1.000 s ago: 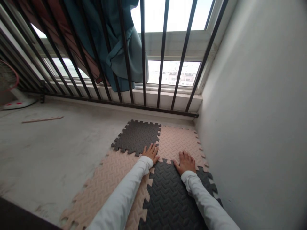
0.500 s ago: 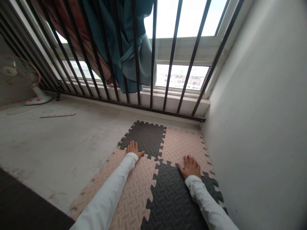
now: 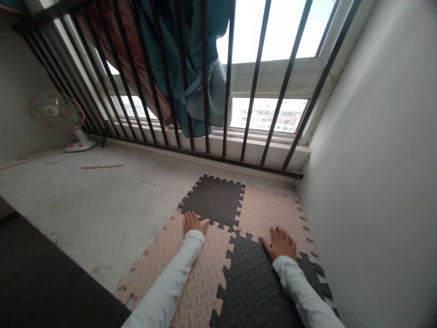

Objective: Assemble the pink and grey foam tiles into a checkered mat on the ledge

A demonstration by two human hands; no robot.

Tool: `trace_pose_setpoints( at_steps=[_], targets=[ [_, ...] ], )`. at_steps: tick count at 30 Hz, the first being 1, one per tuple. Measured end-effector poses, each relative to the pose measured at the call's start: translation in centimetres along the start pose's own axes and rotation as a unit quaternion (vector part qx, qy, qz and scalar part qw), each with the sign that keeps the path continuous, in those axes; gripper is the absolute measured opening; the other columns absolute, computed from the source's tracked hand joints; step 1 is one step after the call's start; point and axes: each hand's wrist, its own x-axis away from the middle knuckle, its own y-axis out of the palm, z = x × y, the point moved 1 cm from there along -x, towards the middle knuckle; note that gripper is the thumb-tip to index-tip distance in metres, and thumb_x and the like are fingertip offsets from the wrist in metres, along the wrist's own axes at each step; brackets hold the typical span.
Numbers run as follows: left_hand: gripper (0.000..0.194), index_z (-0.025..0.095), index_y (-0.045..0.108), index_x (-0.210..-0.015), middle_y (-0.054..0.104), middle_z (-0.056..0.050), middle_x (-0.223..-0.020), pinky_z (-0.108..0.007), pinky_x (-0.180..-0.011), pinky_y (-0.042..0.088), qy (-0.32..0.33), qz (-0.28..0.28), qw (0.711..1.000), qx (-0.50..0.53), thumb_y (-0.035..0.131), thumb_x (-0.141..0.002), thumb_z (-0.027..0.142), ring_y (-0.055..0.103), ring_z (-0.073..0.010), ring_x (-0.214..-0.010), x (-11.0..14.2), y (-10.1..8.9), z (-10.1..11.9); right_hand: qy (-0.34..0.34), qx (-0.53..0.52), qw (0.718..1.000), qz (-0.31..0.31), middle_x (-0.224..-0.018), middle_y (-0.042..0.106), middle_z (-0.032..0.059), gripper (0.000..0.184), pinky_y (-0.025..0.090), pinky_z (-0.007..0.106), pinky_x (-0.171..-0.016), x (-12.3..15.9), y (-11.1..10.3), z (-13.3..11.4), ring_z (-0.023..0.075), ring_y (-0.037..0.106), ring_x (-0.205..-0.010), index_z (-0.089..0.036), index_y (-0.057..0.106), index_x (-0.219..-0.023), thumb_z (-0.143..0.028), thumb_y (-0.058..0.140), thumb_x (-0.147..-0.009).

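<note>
Foam puzzle mats lie joined on the concrete floor in the corner by the wall. My left hand (image 3: 194, 223) presses flat, fingers stretched, on the seam between the far dark tile (image 3: 215, 200) and the near pink tile (image 3: 194, 269). My right hand (image 3: 282, 243) rests flat with fingers apart on the seam between the far pink tile (image 3: 269, 209) and the near dark tile (image 3: 252, 282). Both arms wear white sleeves. Neither hand holds anything.
A white wall (image 3: 375, 159) runs along the right. Black window bars (image 3: 205, 91) stand ahead with a teal cloth (image 3: 194, 68) hanging on them. A small fan (image 3: 58, 116) and a wooden strip (image 3: 102, 166) sit at the far left on the bare concrete floor (image 3: 85, 205).
My left hand has slid left along the dark tile's near edge, from the middle junction to its left part. My right hand has stayed on its seam. The view has shifted left.
</note>
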Motion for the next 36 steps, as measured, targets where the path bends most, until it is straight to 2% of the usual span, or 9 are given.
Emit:
trace_pose_setpoints(
  at_steps=[3, 8, 14, 17, 20, 23, 26, 33, 36],
  targets=[
    [0.073, -0.002, 0.032, -0.123, 0.027, -0.023, -0.132, -0.040, -0.100, 0.020, 0.036, -0.055, 0.998, -0.008, 0.031, -0.075, 0.052, 0.023, -0.0306, -0.123, -0.9, -1.5, -0.9, 0.001, 0.001, 1.000, 0.000, -0.123, 0.041, 0.0105, 0.057, 0.021, 0.039, -0.090, 0.0, 0.0, 0.0, 0.0251, 0.031, -0.113, -0.018, 0.042, -0.117, -0.053, 0.037, -0.072],
    [0.059, 0.014, 0.046, -0.115, 0.018, -0.017, -0.137, -0.047, -0.097, 0.019, 0.039, -0.047, 0.998, -0.013, 0.039, -0.071, 0.052, 0.014, -0.0335, -0.124, -1.1, -2.6, -2.0, 0.001, -0.004, 1.000, -0.006, -0.123, 0.040, 0.0103, 0.057, 0.021, 0.040, -0.090, 0.0, -0.1, -0.1, 0.0252, 0.031, -0.113, -0.018, 0.042, -0.117, -0.053, 0.036, -0.073],
    [0.070, 0.010, 0.039, -0.118, 0.033, -0.022, -0.129, -0.041, -0.099, 0.017, 0.063, -0.065, 0.996, -0.026, 0.043, -0.066, 0.056, 0.024, -0.0313, -0.122, -3.1, -2.6, -3.1, 0.002, -0.009, 1.000, -0.015, -0.123, 0.040, 0.0098, 0.056, 0.022, 0.039, -0.090, 0.1, -0.5, -0.1, 0.0248, 0.031, -0.113, -0.018, 0.042, -0.117, -0.052, 0.037, -0.073],
    [0.067, 0.005, 0.030, -0.124, 0.043, -0.019, -0.123, -0.033, -0.098, 0.024, 0.075, -0.132, 0.988, -0.012, 0.040, -0.072, 0.047, 0.037, -0.0240, -0.116, -5.1, -3.4, -4.5, 0.003, -0.004, 1.000, -0.008, -0.123, 0.041, 0.0097, 0.055, 0.022, 0.039, -0.090, 0.1, -0.7, -0.2, 0.0246, 0.032, -0.112, -0.018, 0.043, -0.117, -0.051, 0.037, -0.073],
    [0.059, 0.010, 0.023, -0.128, 0.033, -0.012, -0.133, -0.029, -0.097, 0.027, 0.104, -0.191, 0.976, 0.004, 0.036, -0.077, 0.036, 0.032, -0.0167, -0.119, -5.2, -3.6, -6.4, 0.006, -0.003, 1.000, -0.004, -0.122, 0.042, 0.0095, 0.055, 0.023, 0.039, -0.090, 0.1, -0.7, -0.2, 0.0245, 0.032, -0.112, -0.018, 0.043, -0.117, -0.051, 0.039, -0.073],
    [0.056, 0.013, 0.022, -0.129, 0.017, -0.008, -0.139, -0.034, -0.101, 0.019, 0.152, -0.147, 0.977, -0.017, 0.033, -0.079, 0.034, 0.016, -0.0162, -0.126, -3.7, -2.5, -7.9, 0.006, -0.004, 1.000, -0.002, -0.123, 0.041, 0.0092, 0.056, 0.023, 0.039, -0.090, 0.0, -0.5, -0.2, 0.0245, 0.032, -0.112, -0.018, 0.044, -0.116, -0.052, 0.039, -0.072],
    [0.056, 0.009, 0.019, -0.130, 0.013, -0.009, -0.139, -0.037, -0.102, 0.016, 0.165, -0.091, 0.981, -0.043, 0.024, -0.081, 0.035, 0.014, -0.0172, -0.127, -2.4, -1.2, -8.4, 0.004, -0.003, 1.000, -0.001, -0.123, 0.041, 0.0096, 0.057, 0.023, 0.039, -0.090, 0.0, -0.4, -0.2, 0.0246, 0.031, -0.113, -0.018, 0.043, -0.117, -0.052, 0.039, -0.072],
    [0.057, 0.010, 0.026, -0.128, 0.026, -0.011, -0.136, -0.041, -0.102, 0.016, 0.145, -0.091, 0.983, -0.063, 0.029, -0.078, 0.036, 0.020, -0.0200, -0.125, -3.3, -2.4, -6.5, 0.008, -0.003, 1.000, -0.022, -0.124, 0.039, 0.0104, 0.058, 0.022, 0.040, -0.091, 0.0, -0.4, -0.1, 0.0250, 0.031, -0.114, -0.018, 0.041, -0.119, -0.053, 0.037, -0.072],
    [0.061, 0.008, 0.023, -0.129, 0.020, -0.013, -0.138, -0.043, -0.102, 0.012, 0.090, -0.109, 0.988, -0.068, 0.030, -0.077, 0.040, 0.015, -0.0221, -0.126, -2.1, -2.4, -4.9, 0.008, -0.001, 0.999, -0.031, -0.125, 0.039, 0.0102, 0.059, 0.023, 0.040, -0.090, -0.2, -0.6, -0.2, 0.0249, 0.031, -0.114, -0.018, 0.041, -0.119, -0.053, 0.037, -0.072]
  ],
)
